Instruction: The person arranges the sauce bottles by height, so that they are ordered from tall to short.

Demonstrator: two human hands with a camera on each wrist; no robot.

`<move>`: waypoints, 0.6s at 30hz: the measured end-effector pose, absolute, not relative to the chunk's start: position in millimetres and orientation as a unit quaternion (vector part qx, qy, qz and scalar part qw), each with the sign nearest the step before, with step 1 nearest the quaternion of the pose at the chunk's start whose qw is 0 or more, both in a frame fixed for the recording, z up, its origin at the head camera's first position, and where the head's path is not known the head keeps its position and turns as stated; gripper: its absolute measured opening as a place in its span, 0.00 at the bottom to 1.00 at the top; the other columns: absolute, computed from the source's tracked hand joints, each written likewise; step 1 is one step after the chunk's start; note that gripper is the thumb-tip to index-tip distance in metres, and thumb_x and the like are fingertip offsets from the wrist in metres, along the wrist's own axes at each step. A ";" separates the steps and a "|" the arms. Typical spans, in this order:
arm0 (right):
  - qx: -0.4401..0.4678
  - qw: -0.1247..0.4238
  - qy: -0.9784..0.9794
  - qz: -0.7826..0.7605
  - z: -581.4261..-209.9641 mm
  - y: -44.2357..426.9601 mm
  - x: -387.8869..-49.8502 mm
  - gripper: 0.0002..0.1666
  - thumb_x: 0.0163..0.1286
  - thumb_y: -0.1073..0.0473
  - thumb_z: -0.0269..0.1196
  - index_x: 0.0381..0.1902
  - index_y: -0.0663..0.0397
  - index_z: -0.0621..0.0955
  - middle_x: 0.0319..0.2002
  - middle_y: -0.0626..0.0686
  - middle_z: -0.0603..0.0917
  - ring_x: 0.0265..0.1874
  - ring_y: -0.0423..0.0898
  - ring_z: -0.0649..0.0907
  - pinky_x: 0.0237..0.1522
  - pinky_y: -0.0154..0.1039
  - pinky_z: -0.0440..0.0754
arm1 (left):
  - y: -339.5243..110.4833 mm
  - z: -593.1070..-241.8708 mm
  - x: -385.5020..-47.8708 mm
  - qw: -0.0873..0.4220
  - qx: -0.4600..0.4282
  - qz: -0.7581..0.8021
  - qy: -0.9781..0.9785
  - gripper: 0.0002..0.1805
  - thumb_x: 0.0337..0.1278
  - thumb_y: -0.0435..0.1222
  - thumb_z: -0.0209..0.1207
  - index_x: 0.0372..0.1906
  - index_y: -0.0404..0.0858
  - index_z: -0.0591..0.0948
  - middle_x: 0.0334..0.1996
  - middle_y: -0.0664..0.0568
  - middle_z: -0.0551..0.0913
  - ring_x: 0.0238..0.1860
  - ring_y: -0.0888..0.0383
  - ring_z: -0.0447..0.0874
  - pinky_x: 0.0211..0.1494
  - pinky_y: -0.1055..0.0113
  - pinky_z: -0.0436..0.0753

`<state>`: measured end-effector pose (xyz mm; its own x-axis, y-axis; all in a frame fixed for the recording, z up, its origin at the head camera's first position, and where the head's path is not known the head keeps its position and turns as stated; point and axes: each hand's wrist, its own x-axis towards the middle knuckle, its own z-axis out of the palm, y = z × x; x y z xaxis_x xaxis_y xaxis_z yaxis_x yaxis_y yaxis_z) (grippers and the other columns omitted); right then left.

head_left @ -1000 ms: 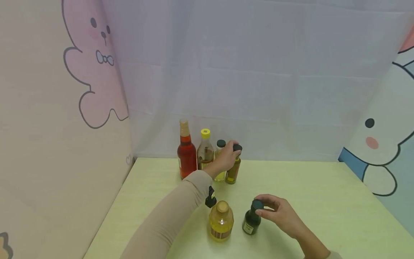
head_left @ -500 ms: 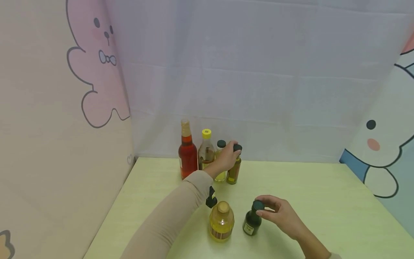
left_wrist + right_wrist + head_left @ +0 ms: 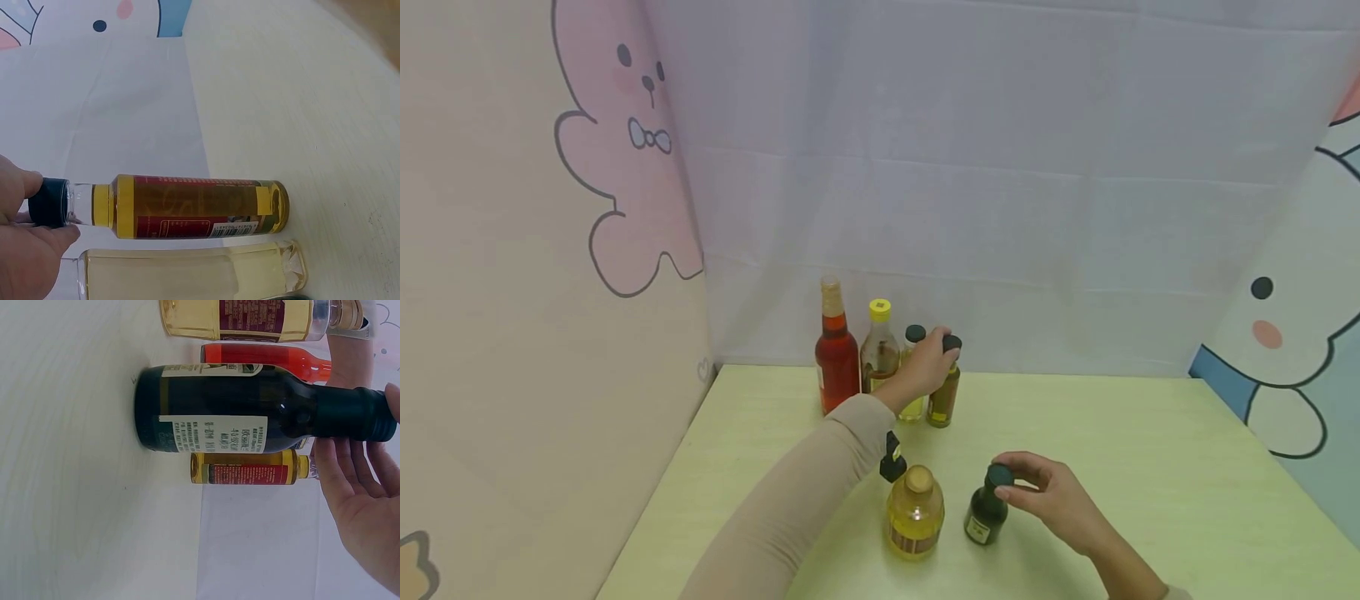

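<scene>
My left hand (image 3: 927,365) reaches to the back row and pinches the dark cap of a slim oil bottle (image 3: 943,400), which stands upright at the row's right end. In the left wrist view, thumb and fingers lie on either side of that cap (image 3: 49,202). Nearer me, my right hand (image 3: 1051,493) grips the dark green cap of a small dark glass bottle (image 3: 985,515). The right wrist view gives this bottle's white printed label (image 3: 215,433). Immediately left of the slim oil bottle is a pale yellow bottle (image 3: 912,408), partly covered by the left hand.
A red bottle (image 3: 837,367) and a yellow-capped bottle (image 3: 880,350) stand at the back left. A round yellow bottle with a gold cap (image 3: 915,521) stands left of the dark bottle. Beside the left sleeve is a small black object (image 3: 892,463). White cloth (image 3: 1000,208) hangs behind the table (image 3: 1112,433).
</scene>
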<state>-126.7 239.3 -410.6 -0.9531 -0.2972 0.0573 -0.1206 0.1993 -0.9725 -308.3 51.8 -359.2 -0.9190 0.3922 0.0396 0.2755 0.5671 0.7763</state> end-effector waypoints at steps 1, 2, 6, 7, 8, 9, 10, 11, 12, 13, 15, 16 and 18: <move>-0.135 0.072 0.771 -0.618 -410.5 239.3 -126.3 0.26 0.67 0.64 0.65 0.57 0.76 0.72 0.51 0.65 0.78 0.48 0.40 0.82 0.47 0.38 0.81 | 51.2 -359.2 -307.4 0.070 0.191 0.425 0.882 0.29 0.75 0.42 0.48 0.73 0.36 0.59 0.67 0.41 0.67 0.64 0.47 0.70 0.60 0.52 0.74; -0.134 0.073 0.771 -0.618 -410.4 239.4 -126.0 0.26 0.67 0.64 0.65 0.57 0.76 0.72 0.51 0.65 0.79 0.48 0.40 0.82 0.47 0.38 0.81 | 50.7 -359.5 -306.6 0.071 0.193 0.425 0.882 0.30 0.75 0.43 0.49 0.74 0.36 0.58 0.68 0.41 0.67 0.64 0.47 0.70 0.61 0.52 0.74; -0.130 0.075 0.770 -0.620 -410.1 239.5 -124.6 0.26 0.67 0.64 0.65 0.57 0.76 0.72 0.51 0.65 0.79 0.48 0.40 0.82 0.46 0.38 0.81 | 48.4 -358.5 -303.1 0.070 0.202 0.425 0.880 0.33 0.73 0.45 0.52 0.74 0.36 0.57 0.69 0.41 0.65 0.66 0.46 0.67 0.64 0.53 0.70; -0.129 0.075 0.770 -0.620 -410.0 239.5 -124.4 0.26 0.67 0.64 0.65 0.57 0.76 0.72 0.51 0.65 0.78 0.48 0.40 0.82 0.46 0.38 0.81 | 47.9 -357.9 -302.4 0.069 0.204 0.426 0.879 0.34 0.72 0.45 0.53 0.75 0.36 0.57 0.70 0.41 0.64 0.67 0.46 0.66 0.65 0.54 0.69; -0.129 0.075 0.770 -0.620 -409.9 239.4 -124.2 0.26 0.67 0.64 0.65 0.57 0.76 0.72 0.51 0.65 0.78 0.48 0.40 0.82 0.46 0.38 0.81 | 47.4 -357.2 -301.8 0.068 0.207 0.427 0.878 0.35 0.72 0.45 0.54 0.75 0.36 0.56 0.70 0.42 0.63 0.67 0.46 0.65 0.66 0.54 0.68; -0.129 0.075 0.771 -0.620 -409.7 239.3 -123.9 0.26 0.67 0.64 0.65 0.57 0.75 0.72 0.51 0.64 0.78 0.48 0.40 0.82 0.46 0.38 0.81 | 46.8 -356.3 -301.1 0.068 0.209 0.428 0.877 0.35 0.71 0.44 0.54 0.75 0.36 0.56 0.71 0.42 0.63 0.68 0.46 0.64 0.66 0.54 0.68; -0.129 0.075 0.771 -0.619 -409.5 239.1 -123.8 0.26 0.67 0.64 0.65 0.57 0.75 0.73 0.51 0.64 0.78 0.48 0.40 0.82 0.46 0.38 0.81 | 46.3 -355.3 -300.5 0.068 0.210 0.428 0.876 0.36 0.71 0.44 0.55 0.75 0.36 0.56 0.71 0.42 0.62 0.68 0.47 0.63 0.66 0.54 0.67; -0.130 0.075 0.771 -0.619 -409.3 239.0 -123.7 0.26 0.67 0.64 0.65 0.57 0.75 0.73 0.51 0.64 0.78 0.48 0.40 0.82 0.46 0.38 0.81 | 45.8 -354.4 -300.1 0.068 0.211 0.427 0.877 0.37 0.70 0.44 0.55 0.75 0.36 0.55 0.71 0.43 0.61 0.69 0.47 0.63 0.67 0.55 0.67; -0.130 0.075 0.771 -0.619 -409.1 238.9 -123.6 0.26 0.67 0.64 0.65 0.57 0.75 0.73 0.51 0.64 0.78 0.48 0.40 0.82 0.47 0.38 0.81 | 45.2 -353.3 -299.6 0.070 0.212 0.427 0.876 0.37 0.70 0.45 0.56 0.75 0.36 0.55 0.72 0.43 0.61 0.69 0.47 0.62 0.67 0.55 0.67; -0.131 0.074 0.771 -0.619 -408.8 238.8 -123.5 0.26 0.67 0.64 0.65 0.57 0.75 0.73 0.51 0.64 0.78 0.48 0.40 0.82 0.47 0.38 0.81 | 44.5 -352.1 -298.8 0.072 0.212 0.427 0.876 0.37 0.70 0.45 0.56 0.75 0.37 0.55 0.72 0.44 0.60 0.69 0.48 0.62 0.67 0.54 0.67; -0.132 0.073 0.773 -0.617 -408.1 238.7 -123.2 0.26 0.67 0.64 0.65 0.57 0.75 0.73 0.51 0.64 0.79 0.48 0.40 0.82 0.46 0.38 0.81 | 43.2 -349.8 -297.4 0.077 0.211 0.427 0.876 0.38 0.70 0.45 0.56 0.76 0.38 0.55 0.72 0.44 0.60 0.69 0.48 0.61 0.66 0.54 0.67; -0.133 0.072 0.773 -0.616 -407.7 238.6 -123.1 0.25 0.67 0.64 0.65 0.57 0.75 0.73 0.51 0.64 0.79 0.48 0.40 0.82 0.46 0.38 0.81 | 42.6 -348.7 -296.7 0.079 0.211 0.427 0.876 0.38 0.69 0.45 0.56 0.76 0.39 0.54 0.73 0.45 0.60 0.70 0.48 0.61 0.66 0.54 0.68; -0.133 0.070 0.774 -0.615 -406.8 238.4 -122.7 0.26 0.67 0.64 0.65 0.57 0.76 0.73 0.50 0.64 0.79 0.47 0.40 0.82 0.46 0.38 0.81 | 40.9 -346.8 -295.1 0.083 0.212 0.432 0.873 0.38 0.69 0.46 0.56 0.76 0.40 0.54 0.73 0.45 0.59 0.70 0.48 0.61 0.66 0.53 0.68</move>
